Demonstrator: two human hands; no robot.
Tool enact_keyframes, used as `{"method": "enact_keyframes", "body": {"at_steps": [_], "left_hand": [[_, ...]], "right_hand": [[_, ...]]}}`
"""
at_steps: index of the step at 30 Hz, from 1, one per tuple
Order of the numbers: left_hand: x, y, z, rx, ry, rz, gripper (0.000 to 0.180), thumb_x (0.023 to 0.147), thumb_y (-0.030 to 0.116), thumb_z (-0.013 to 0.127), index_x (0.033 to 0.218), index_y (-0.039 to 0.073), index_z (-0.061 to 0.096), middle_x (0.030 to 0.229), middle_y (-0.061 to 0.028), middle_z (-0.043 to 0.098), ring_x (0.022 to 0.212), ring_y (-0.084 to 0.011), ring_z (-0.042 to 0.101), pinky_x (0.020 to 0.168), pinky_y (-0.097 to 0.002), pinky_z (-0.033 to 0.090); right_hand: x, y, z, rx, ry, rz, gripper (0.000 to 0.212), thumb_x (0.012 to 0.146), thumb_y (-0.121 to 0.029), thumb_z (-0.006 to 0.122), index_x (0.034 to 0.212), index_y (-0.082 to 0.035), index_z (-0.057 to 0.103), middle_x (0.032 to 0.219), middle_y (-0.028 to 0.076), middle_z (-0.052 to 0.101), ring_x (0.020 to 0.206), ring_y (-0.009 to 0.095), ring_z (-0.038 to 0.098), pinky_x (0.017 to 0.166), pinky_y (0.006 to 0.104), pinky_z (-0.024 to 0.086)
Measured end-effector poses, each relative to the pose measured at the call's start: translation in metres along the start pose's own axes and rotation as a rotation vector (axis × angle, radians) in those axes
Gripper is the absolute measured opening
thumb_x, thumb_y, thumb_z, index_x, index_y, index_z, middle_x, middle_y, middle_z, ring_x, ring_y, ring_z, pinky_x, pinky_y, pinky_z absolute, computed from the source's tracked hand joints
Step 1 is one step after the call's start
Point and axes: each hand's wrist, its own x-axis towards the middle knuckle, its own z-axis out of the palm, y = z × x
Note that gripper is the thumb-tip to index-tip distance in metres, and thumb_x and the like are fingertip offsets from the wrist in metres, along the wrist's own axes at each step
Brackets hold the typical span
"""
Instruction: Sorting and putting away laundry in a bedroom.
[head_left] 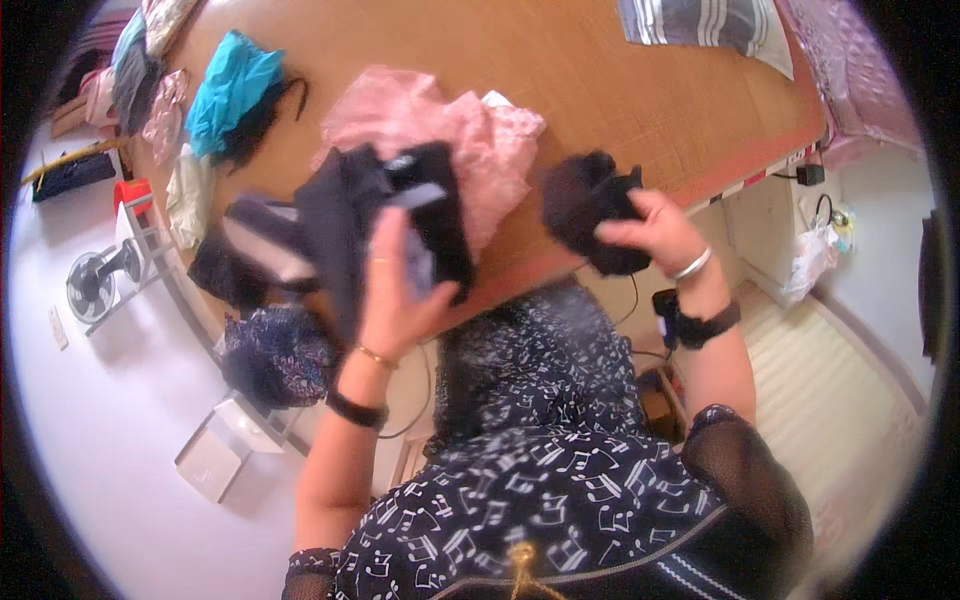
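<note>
A bunched black cloth [580, 215] is gripped in my right hand [660, 235], with thumb and fingers pressed on its right side, over the table's near edge. My left hand [393, 300] lies against a black garment [335, 215], its thumb spread away from its fingers. Beside that hand is a dark folded piece [450, 210] with a light grey patch. Motion blurs the left fingertips and the cloth around them. Just beyond both hands, a pink patterned garment [420, 115] is spread loosely on the table.
The brown table [560, 60] carries a turquoise cloth bundle [230, 90], a cream cloth [190, 195] and dark garments [235, 260] at left. A striped grey cloth [710, 30] sits at the far right. A fan [95, 280] and a patterned dark bundle [275, 355] stand left.
</note>
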Motion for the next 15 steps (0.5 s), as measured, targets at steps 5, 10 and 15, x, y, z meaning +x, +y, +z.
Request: {"method": "enact_keyframes", "body": {"at_steps": [5,10,15], "left_hand": [[0.001,0.047,-0.030,0.032,-0.150,0.323,0.089,0.060,0.005,0.072,0.136,0.002,0.025,0.137,-0.0214,0.032,0.129,-0.0359,0.027,0.106,-0.0400,0.022],[-0.045,0.041,-0.079,-0.561,-0.412,-0.349,0.035,0.078,0.007,0.062,0.112,0.000,0.056,0.134,-0.0125,0.039,0.119,-0.0217,0.041,0.103,-0.0343,0.027],[-0.077,0.033,-0.086,-0.931,-0.066,-0.138,0.047,0.083,0.009,0.058,0.126,0.000,0.043,0.134,-0.0123,0.038,0.122,-0.0212,0.037,0.102,-0.0331,0.028]], "right_hand": [[-0.012,-0.055,0.098,-0.423,-0.631,-0.479,0.022,0.077,-0.013,0.065,0.095,-0.001,0.059,0.080,0.011,0.062,0.072,0.020,0.059,0.068,0.0301,0.046],[-0.008,-0.097,0.136,-0.773,0.261,-0.823,0.016,0.078,-0.013,0.062,0.091,-0.002,0.062,0.077,0.018,0.060,0.070,0.029,0.061,0.063,0.0313,0.046],[0.008,-0.094,0.176,-0.402,0.129,-0.634,0.019,0.082,-0.016,0.062,0.091,0.001,0.062,0.077,0.010,0.064,0.068,0.012,0.058,0.063,0.0260,0.046]]}}
